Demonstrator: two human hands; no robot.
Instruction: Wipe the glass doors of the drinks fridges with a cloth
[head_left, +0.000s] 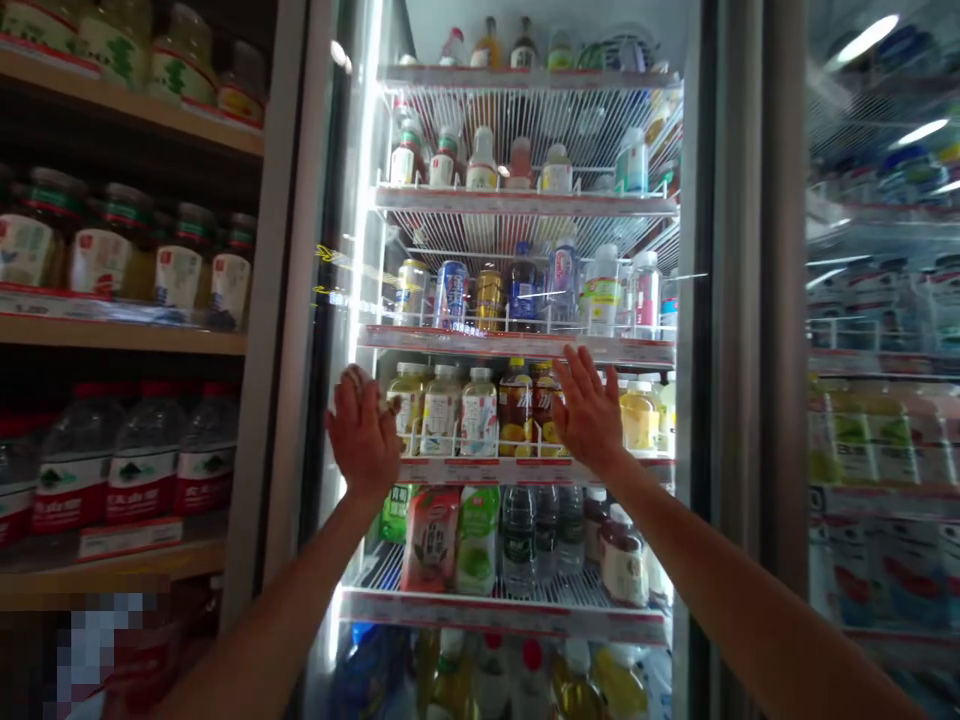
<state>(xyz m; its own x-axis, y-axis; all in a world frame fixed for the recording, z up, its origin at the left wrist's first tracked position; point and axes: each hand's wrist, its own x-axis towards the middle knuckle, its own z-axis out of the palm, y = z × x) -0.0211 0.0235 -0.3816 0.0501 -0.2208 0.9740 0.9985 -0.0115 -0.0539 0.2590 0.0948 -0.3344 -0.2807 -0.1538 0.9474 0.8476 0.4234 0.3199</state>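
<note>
Both my arms reach forward into a lit drinks fridge (525, 345). My left hand (364, 435) is raised flat with fingers together and extended, holding nothing, in front of the pale juice bottles (442, 405) on the third shelf. My right hand (589, 410) is open with fingers spread, empty, over the dark bottles with yellow fruit labels (525, 405) on the same shelf. Whether either palm touches anything I cannot tell.
Wire shelves above hold cans (454, 295) and bottles; below stand a red carton (431, 540), green bottles and water bottles. Wooden shelves at left carry jars (101, 255) and red-labelled water bottles (142, 465). A closed glass-door fridge (881, 400) stands at right.
</note>
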